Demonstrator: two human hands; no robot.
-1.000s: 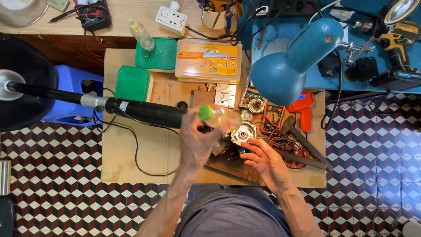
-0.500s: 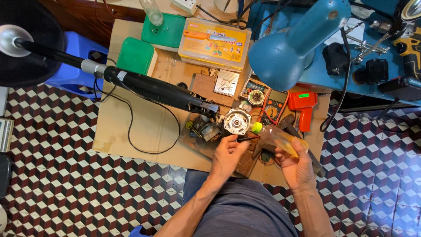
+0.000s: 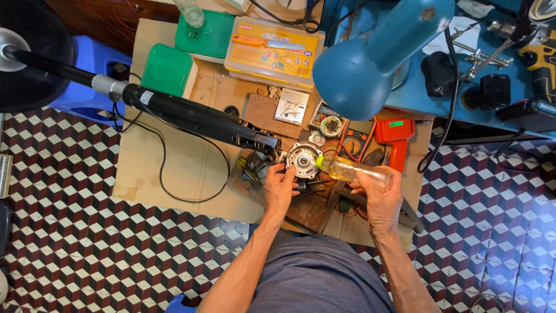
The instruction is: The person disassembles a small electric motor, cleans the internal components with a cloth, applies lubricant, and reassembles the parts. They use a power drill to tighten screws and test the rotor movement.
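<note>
A round silver fan motor lies on the cardboard sheet, at the end of a long black fan pole. My left hand rests its fingers on the motor's lower left edge. My right hand grips a small clear bottle of yellowish oil, tipped sideways with its green-tipped nozzle at the motor's right rim.
A blue desk lamp hangs over the work. A red soldering gun, a multimeter, a yellow parts box and two green boxes lie around. A black cable loops on the cardboard. A blue stool stands at left.
The bottle passed from my left hand to my right hand, then tipped toward the motor. My left hand came down onto the motor's edge.
</note>
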